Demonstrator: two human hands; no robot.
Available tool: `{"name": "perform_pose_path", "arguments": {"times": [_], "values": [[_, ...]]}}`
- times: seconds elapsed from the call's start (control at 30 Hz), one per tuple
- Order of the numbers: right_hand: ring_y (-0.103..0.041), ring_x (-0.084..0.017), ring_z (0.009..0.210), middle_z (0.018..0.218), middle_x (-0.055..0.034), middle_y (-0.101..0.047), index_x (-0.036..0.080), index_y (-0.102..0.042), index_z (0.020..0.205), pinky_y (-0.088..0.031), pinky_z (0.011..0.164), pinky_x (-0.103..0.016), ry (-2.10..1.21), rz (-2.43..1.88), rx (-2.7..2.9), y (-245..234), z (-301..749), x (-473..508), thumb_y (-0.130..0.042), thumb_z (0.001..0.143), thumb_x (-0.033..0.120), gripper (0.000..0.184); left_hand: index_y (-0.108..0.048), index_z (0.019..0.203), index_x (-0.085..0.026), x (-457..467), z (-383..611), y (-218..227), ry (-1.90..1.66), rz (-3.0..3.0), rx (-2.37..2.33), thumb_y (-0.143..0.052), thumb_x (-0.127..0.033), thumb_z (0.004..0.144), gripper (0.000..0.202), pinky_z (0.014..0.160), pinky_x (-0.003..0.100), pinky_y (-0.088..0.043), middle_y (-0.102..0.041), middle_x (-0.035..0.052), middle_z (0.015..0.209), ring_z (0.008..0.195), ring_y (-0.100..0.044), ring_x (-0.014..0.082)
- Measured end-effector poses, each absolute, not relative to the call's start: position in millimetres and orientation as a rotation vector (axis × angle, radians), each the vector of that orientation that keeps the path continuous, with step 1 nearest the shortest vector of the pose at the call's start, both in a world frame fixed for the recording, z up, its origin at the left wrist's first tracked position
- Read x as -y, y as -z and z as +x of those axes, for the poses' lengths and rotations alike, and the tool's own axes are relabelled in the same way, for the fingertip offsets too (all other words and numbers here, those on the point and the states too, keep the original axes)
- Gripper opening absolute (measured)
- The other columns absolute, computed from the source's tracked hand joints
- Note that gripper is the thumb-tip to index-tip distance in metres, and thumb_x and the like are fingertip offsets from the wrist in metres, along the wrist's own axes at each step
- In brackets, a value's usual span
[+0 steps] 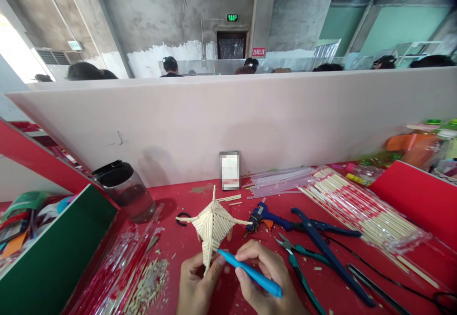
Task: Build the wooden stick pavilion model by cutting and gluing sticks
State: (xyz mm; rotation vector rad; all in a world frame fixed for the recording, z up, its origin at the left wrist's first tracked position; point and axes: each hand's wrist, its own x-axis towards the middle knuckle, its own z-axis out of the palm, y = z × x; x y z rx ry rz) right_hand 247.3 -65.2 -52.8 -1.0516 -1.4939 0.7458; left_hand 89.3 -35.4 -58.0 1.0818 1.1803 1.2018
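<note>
My left hand [199, 279] pinches the lower leg of a small stick model [213, 224], built from pale wooden sticks in a pointed, star-like roof shape with ribbed faces. In my right hand [266, 272] is a slim blue pen-shaped tool [255, 275], its tip against or very close to the model's lower leg, beside my left thumb. Whether that tip is a blade or a nib cannot be made out. Right of the model lie a blue glue gun [269, 217], green-handled pliers [300, 258] and a long blue-handled cutter [328, 253].
Bundles of wooden sticks [367, 205] in plastic lie at the right. A dark-lidded jug [128, 193] stands at the left, near plastic wrappers [114, 258] and a heap of stick scraps [150, 281]. A pale partition [178, 129] closes the back; heads of people show beyond it.
</note>
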Motion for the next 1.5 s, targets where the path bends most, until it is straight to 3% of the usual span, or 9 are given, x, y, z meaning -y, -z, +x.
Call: {"name": "perform_pose_path", "arguments": {"times": [0.43, 0.83, 1.5], "values": [[-0.064, -0.019, 0.075, 0.087, -0.0043, -0.064, 0.025, -0.061, 0.095, -0.055, 0.064, -0.027, -0.667, -1.11, 1.384, 50.4, 256.5, 68.3, -0.055, 0.099, 0.038, 0.015, -0.075, 0.056, -0.013, 35.0, 87.7, 67.0, -1.204, 1.098, -1.233, -0.087, -0.055, 0.067, 0.045, 0.046, 0.022, -0.029, -0.055, 0.0, 0.046, 0.046, -0.04, 0.0106], [-0.07, -0.021, 0.082, 0.09, -0.0033, -0.072, 0.026, -0.066, 0.103, -0.056, 0.074, -0.03, -0.725, -1.106, 1.558, 41.4, 258.6, 66.3, -0.058, 0.094, 0.027, 0.012, -0.073, 0.054, -0.012, 35.3, 89.2, 63.0, -1.177, 1.048, -1.182, -0.089, -0.056, 0.065, 0.049, 0.047, 0.021, -0.027, -0.05, -0.002, 0.044, 0.044, -0.04, 0.0092], [-0.073, -0.017, 0.077, 0.085, -0.0012, -0.075, 0.025, -0.066, 0.1, -0.057, 0.07, -0.024, -0.595, -1.032, 1.645, 36.0, 254.1, 60.5, -0.06, 0.091, 0.02, 0.012, -0.074, 0.054, -0.012, 34.7, 88.7, 65.6, -1.19, 1.055, -1.162, -0.09, -0.053, 0.065, 0.045, 0.048, 0.021, -0.027, -0.049, -0.0029, 0.046, 0.046, -0.038, 0.0091]]}}
